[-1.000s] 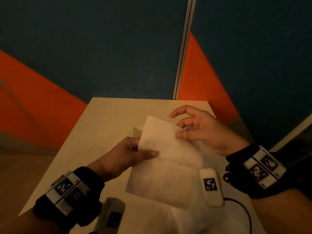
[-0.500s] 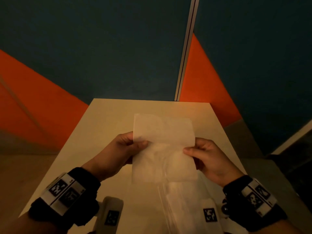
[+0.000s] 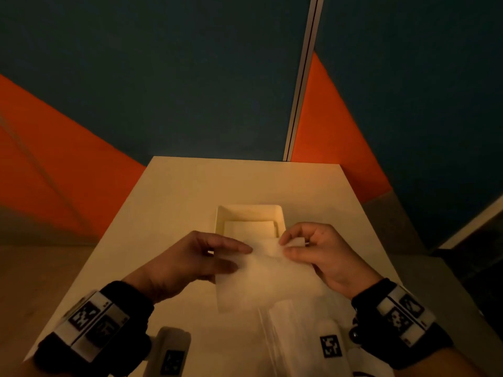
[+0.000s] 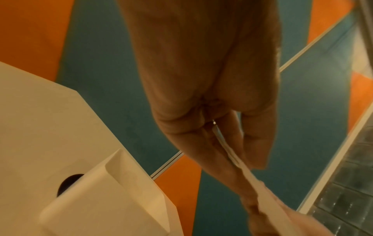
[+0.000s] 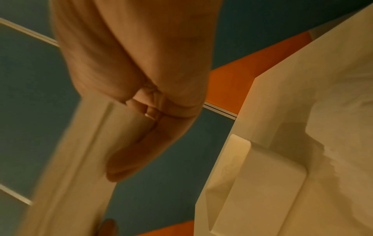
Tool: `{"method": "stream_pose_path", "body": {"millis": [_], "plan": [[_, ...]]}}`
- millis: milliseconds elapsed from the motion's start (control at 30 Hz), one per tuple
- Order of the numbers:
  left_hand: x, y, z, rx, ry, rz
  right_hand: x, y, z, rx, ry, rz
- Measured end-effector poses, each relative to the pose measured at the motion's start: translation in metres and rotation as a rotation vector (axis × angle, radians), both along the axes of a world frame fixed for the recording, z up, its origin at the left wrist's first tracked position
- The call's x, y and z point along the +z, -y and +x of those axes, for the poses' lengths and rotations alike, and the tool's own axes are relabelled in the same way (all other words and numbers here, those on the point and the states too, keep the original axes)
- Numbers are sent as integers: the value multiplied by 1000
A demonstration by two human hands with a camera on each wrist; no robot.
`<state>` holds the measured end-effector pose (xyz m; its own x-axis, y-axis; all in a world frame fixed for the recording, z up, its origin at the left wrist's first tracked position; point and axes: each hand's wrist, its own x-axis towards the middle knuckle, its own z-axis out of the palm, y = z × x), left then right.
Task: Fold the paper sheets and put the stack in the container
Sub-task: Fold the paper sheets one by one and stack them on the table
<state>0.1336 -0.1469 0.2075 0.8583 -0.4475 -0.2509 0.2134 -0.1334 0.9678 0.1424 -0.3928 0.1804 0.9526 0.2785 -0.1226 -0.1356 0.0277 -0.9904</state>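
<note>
1. White thin paper sheet (image 3: 268,276) is now lower than half a second ago, held just before the cream rectangular container (image 3: 281,216), which holds folded paper on the pale table (image 3: 177,194).
2. Left hand (image 3: 190,261) pinches its left edge, fingers almost straight.
3. Right hand (image 3: 324,254) pinches the top right corner, fingers curled.

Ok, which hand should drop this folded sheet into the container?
Right, probably. The right hand pinches the sheet at its far corner, beside the container. The left hand grips the sheet's left edge, nearer the person.
</note>
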Motion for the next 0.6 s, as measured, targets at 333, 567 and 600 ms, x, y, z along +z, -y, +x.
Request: {"method": "stream_pose_path", "body": {"millis": [333,567,600], "plan": [[-23,-17,-18,-103,-67,17,-5,-27,-2,214,29,-197],[-74,-59,-27,526,-102,105,-21,-3,-3,-152,-91,-228],[-83,-64,-30,573,-111,143,-24,3,-3,-184,-101,-245]]}}
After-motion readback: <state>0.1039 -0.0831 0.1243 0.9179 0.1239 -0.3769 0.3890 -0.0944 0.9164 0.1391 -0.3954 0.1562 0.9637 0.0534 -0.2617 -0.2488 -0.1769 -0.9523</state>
